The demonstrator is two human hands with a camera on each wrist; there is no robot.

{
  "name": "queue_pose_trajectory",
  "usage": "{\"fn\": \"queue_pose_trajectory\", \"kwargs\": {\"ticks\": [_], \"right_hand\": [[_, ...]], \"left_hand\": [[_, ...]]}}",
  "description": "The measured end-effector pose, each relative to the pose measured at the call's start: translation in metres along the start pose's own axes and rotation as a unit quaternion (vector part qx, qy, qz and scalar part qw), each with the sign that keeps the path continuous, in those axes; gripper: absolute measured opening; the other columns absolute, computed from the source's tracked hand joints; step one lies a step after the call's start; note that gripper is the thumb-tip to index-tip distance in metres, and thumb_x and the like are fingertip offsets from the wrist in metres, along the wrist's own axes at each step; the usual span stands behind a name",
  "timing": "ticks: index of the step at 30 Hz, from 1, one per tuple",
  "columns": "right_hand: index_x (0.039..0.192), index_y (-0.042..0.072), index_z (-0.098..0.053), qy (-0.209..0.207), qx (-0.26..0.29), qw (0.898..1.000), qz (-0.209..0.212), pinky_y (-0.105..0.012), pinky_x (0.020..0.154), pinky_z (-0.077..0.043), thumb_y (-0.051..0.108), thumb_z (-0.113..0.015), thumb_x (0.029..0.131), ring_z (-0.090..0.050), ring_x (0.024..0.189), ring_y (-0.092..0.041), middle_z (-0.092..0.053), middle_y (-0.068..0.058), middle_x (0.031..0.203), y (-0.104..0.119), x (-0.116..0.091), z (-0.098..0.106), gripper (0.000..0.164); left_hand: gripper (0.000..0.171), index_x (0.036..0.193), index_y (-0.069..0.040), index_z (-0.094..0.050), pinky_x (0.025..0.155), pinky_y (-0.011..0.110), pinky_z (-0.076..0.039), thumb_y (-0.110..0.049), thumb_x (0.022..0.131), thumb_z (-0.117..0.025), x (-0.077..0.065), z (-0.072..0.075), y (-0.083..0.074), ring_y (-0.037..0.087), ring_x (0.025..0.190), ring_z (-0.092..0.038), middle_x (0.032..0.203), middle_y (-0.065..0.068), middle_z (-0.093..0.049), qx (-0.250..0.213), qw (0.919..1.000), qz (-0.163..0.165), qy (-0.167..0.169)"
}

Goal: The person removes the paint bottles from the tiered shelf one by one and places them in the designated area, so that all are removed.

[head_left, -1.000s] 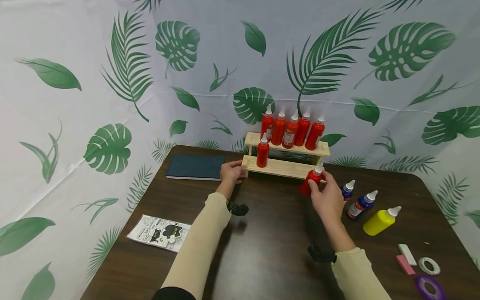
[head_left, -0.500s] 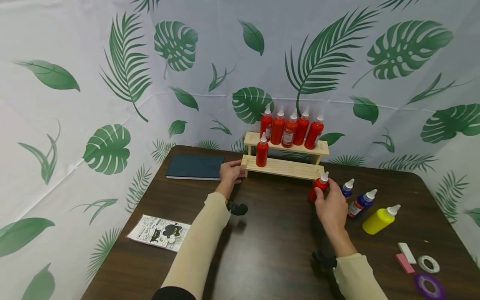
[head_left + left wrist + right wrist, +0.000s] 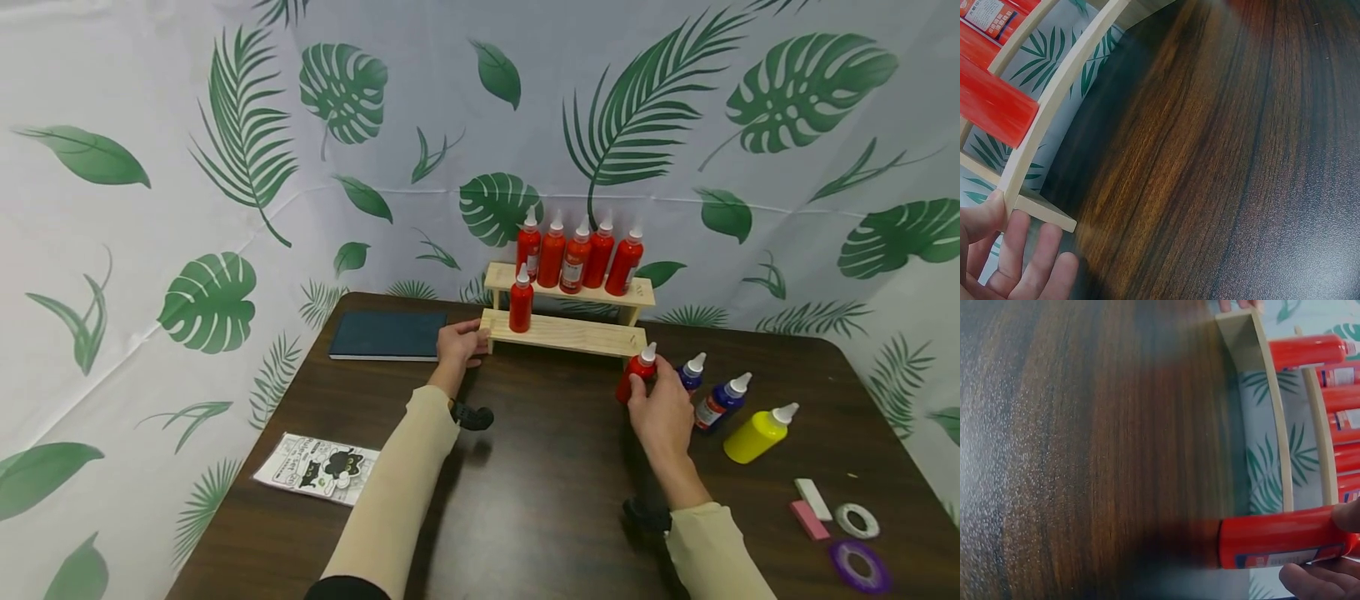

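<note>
My left hand (image 3: 461, 343) pinches the left end of a two-tier wooden rack (image 3: 570, 333), thumb above and fingers under the lower shelf in the left wrist view. My right hand (image 3: 663, 408) grips a red paint bottle (image 3: 636, 379) with a white pointed cap, just in front of the rack's right end. In the right wrist view this bottle (image 3: 1272, 540) is between thumb and fingers; whether its base touches the table I cannot tell. One red bottle (image 3: 521, 307) stands at the left of the lower shelf. Several red bottles (image 3: 575, 265) line the upper shelf.
Two blue bottles (image 3: 718, 407) and a yellow bottle (image 3: 757, 435) are right of my right hand. Erasers (image 3: 810, 518), a white tape roll (image 3: 857, 521) and a purple roll (image 3: 842, 560) lie nearer. A dark notebook (image 3: 386, 333) and a cat-printed packet (image 3: 315, 468) lie left.
My right hand has carried the red bottle rightward and a little nearer, away from the rack's lower shelf, then stayed almost still. The left hand keeps its hold on the rack.
</note>
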State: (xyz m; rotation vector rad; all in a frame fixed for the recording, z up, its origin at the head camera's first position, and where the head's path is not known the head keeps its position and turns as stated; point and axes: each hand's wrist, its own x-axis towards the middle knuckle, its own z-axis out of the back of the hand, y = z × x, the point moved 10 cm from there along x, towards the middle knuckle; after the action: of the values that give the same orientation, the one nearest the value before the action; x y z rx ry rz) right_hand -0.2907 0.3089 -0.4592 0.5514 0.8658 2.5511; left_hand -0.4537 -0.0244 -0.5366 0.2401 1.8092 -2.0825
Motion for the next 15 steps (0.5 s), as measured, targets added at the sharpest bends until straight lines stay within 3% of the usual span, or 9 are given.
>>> {"fn": "queue_pose_trajectory", "kwargs": {"ticks": [5,9,12,15], "right_hand": [[0.140,0.004,-0.045,-0.001,0.007,1.000,0.005,-0.060,0.098,-0.038,0.022,-0.060,0.093,-0.052,0.119,-0.044,-0.052,-0.022,0.135,0.004,0.000,0.005,0.052],[0.140,0.005,-0.047,-0.028,0.027,0.999,0.020,-0.057,0.093,-0.043,0.024,-0.062,0.092,-0.057,0.113,-0.041,-0.055,-0.020,0.132,0.019,0.000,0.023,0.054],[0.138,0.008,-0.050,-0.081,0.044,0.995,0.049,-0.053,0.085,-0.050,0.024,-0.062,0.092,-0.061,0.108,-0.037,-0.058,-0.017,0.130,0.037,-0.001,0.045,0.050],[0.135,0.011,-0.053,-0.138,0.067,0.983,0.101,-0.049,0.078,-0.054,0.025,-0.063,0.091,-0.063,0.106,-0.031,-0.059,-0.013,0.127,0.066,-0.004,0.063,0.047]], "left_hand": [[0.028,0.111,-0.017,-0.073,0.065,0.038,-0.058,-0.019,0.083,-0.076,-0.002,0.001,0.001,0.023,0.081,-0.072,0.088,0.008,-0.074,-0.008,1.0000,0.003,0.004],[0.029,0.112,-0.017,-0.073,0.066,0.039,-0.058,-0.019,0.083,-0.076,-0.003,0.002,0.000,0.022,0.079,-0.072,0.088,0.009,-0.074,-0.011,0.9999,0.000,0.005],[0.030,0.113,-0.017,-0.073,0.067,0.040,-0.058,-0.020,0.083,-0.076,-0.003,0.001,-0.001,0.022,0.080,-0.072,0.088,0.009,-0.074,-0.010,0.9999,-0.003,0.007],[0.030,0.113,-0.017,-0.072,0.068,0.040,-0.057,-0.020,0.083,-0.076,-0.004,0.000,-0.003,0.022,0.081,-0.072,0.089,0.009,-0.074,-0.011,0.9999,-0.006,0.009]]}}
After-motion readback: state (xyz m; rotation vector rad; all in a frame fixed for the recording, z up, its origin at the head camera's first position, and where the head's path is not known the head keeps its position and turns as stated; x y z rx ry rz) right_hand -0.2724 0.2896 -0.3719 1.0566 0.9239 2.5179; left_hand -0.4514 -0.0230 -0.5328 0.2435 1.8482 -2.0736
